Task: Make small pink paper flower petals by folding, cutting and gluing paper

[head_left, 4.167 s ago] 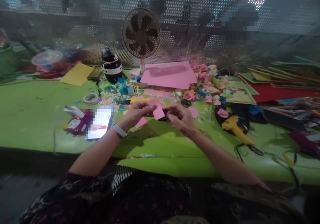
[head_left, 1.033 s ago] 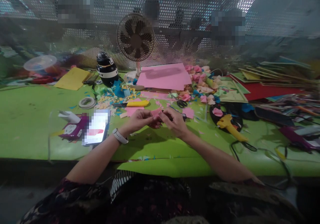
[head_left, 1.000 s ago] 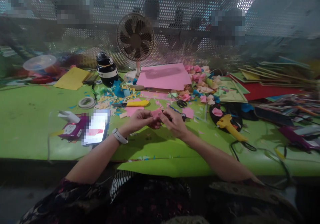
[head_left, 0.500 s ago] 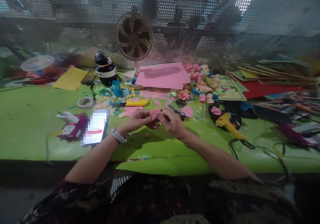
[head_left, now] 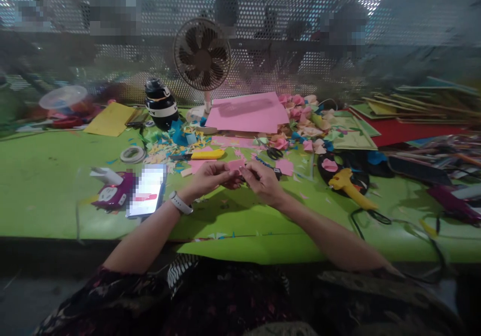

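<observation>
Pinching pink paper point(head_left: 236, 165) with left hand point(head_left: 210, 177) and right hand point(head_left: 265, 182), right of yellow cutter point(head_left: 208, 154). Smaller than seconds ago, so apparently mid-fold.

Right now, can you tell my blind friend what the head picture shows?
A person's left hand and right hand hold small pink paper over a green table. Beyond are paper scraps, pink sheets, a yellow cutter and a fan.

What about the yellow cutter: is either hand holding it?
No, the yellow cutter lies beyond the left hand and right hand, which hold pink paper.
</observation>
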`<state>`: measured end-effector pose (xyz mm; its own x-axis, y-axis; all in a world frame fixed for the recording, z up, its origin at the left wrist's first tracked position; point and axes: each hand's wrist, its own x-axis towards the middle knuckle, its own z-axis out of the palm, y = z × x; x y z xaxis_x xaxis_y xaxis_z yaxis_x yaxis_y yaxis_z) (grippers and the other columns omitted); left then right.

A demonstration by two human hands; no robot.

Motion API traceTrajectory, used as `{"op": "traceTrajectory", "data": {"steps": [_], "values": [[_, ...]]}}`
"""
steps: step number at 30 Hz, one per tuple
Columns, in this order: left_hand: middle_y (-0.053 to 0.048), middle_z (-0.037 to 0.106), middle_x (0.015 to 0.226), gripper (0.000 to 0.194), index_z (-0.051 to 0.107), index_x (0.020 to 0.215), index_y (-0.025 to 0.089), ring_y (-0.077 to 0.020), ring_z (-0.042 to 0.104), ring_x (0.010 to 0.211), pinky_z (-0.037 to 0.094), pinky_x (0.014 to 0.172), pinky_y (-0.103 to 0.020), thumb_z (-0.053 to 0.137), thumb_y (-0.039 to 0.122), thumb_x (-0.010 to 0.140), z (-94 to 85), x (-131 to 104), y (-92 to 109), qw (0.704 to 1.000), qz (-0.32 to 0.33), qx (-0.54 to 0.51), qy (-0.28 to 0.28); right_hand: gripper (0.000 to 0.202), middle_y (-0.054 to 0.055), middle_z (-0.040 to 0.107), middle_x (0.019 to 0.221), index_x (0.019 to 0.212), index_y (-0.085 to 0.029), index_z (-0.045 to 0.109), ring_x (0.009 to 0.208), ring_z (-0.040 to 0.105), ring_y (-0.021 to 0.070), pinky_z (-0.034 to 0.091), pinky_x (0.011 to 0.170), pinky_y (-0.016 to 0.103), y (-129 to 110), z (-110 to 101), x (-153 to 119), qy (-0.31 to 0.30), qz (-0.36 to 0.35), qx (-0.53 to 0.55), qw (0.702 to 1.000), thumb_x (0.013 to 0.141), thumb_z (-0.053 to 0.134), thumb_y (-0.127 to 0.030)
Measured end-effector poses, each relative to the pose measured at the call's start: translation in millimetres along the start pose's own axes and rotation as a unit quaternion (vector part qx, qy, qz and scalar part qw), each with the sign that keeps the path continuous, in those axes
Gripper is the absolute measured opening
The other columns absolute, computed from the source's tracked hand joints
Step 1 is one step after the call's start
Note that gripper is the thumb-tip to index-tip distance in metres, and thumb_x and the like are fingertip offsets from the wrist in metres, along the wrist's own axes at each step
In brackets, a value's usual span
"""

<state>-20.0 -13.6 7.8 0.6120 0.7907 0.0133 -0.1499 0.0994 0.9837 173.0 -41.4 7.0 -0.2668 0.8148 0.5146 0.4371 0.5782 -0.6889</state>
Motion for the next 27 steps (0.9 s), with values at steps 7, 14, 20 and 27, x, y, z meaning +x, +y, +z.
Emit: {"op": "traceTrajectory", "data": {"steps": [7, 14, 20, 27], "values": [[-0.007, 0.077, 0.079, 0.035, 0.067, 0.082, 0.013, -0.0156, 0.075, 0.072, 0.062, 0.069, -0.028, 0.077, 0.046, 0.08, -0.2, -0.6, 1.3, 1.0, 0.003, 0.013, 0.013, 0.039, -0.002, 0.045, 0.063, 0.071, -0.022, 0.045, 0.058, 0.039, 0.0124, 0.032, 0.056, 0.028, 1.0, 0.1, 0.3, -0.004, 0.002, 0.005, 1.0, 0.099, 0.045, -0.05], [-0.006, 0.075, 0.073, 0.039, 0.069, 0.079, 0.013, -0.0147, 0.074, 0.067, 0.062, 0.066, -0.026, 0.08, 0.05, 0.075, 1.6, 0.4, -0.1, 0.999, 0.026, 0.013, 0.043, 0.038, -0.002, 0.045, 0.063, 0.071, -0.022, 0.045, 0.057, 0.039, 0.0126, 0.031, 0.055, 0.028, 1.7, -0.3, 0.6, -0.018, 0.004, -0.003, 1.0, 0.098, 0.047, -0.049], [-0.004, 0.074, 0.071, 0.04, 0.069, 0.078, 0.013, -0.0136, 0.073, 0.066, 0.061, 0.068, -0.026, 0.081, 0.051, 0.073, 2.6, 1.5, -0.5, 0.998, 0.026, 0.005, 0.054, 0.033, -0.002, 0.046, 0.065, 0.074, -0.022, 0.047, 0.058, 0.04, 0.0126, 0.032, 0.056, 0.028, 0.1, -1.2, 0.2, -0.029, 0.008, 0.011, 0.999, 0.099, 0.048, -0.044], [-0.001, 0.069, 0.068, 0.043, 0.067, 0.076, 0.014, -0.0116, 0.068, 0.061, 0.058, 0.059, -0.023, 0.079, 0.055, 0.074, 2.7, 0.6, 1.9, 0.995, 0.04, 0.029, 0.084, 0.029, -0.002, 0.046, 0.064, 0.075, -0.022, 0.047, 0.057, 0.039, 0.0124, 0.031, 0.056, 0.028, 0.9, -1.1, 0.3, -0.026, 0.001, 0.004, 1.0, 0.098, 0.049, -0.039]]}}
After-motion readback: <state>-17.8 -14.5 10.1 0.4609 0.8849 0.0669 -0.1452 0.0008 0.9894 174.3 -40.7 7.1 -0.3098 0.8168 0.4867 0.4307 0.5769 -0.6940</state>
